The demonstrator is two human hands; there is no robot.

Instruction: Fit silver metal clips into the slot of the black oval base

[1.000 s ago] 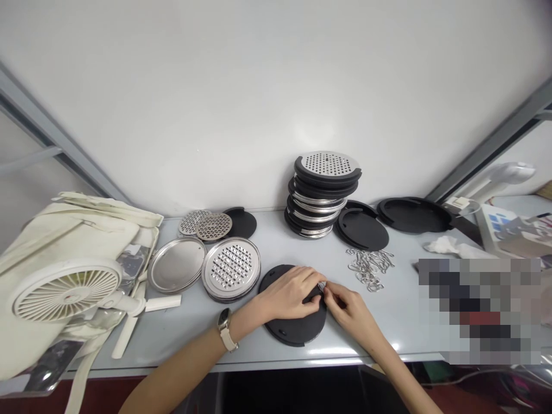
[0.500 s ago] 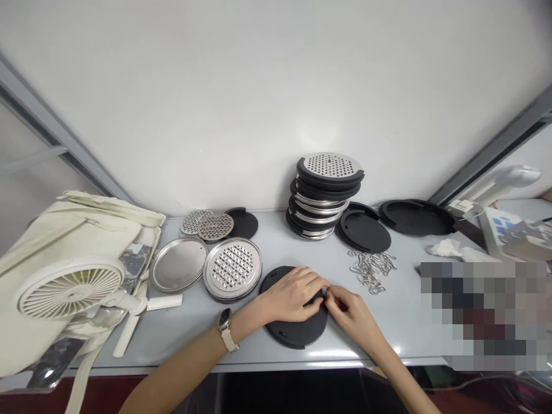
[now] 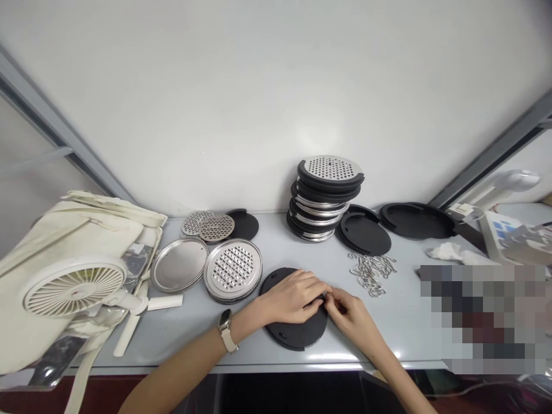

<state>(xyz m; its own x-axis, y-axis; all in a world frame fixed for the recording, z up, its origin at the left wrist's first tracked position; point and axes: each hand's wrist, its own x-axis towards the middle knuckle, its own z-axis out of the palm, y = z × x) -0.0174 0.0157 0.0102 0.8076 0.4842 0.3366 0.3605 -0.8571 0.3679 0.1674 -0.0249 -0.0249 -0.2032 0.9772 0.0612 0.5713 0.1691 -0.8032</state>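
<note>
A round black disc (image 3: pixel 293 333) with small slots lies flat near the table's front edge. My left hand (image 3: pixel 297 296), with a watch on its wrist, rests across the disc, its fingers curled at the disc's right rim. At that same rim my right hand (image 3: pixel 345 307) pinches something too small and hidden to make out. The fingertips of both hands meet there. Beyond my right hand lies a loose pile of metal hooks (image 3: pixel 371 270). Left of the disc are a stack of round grater plates (image 3: pixel 233 269) and a stack of plain metal discs (image 3: pixel 179 264).
A tall stack of black and metal discs (image 3: pixel 331 168) stands by the wall, black trays (image 3: pixel 365 231) beside it. Perforated plates (image 3: pixel 216 227) lie at the back left. A white fan (image 3: pixel 75 287) and cream bag (image 3: pixel 77 230) fill the left; crumpled tissue (image 3: pixel 446 251) lies right.
The view has shifted very slightly. Both hands stay at the disc's right rim, with the fingertips slightly closer together.
</note>
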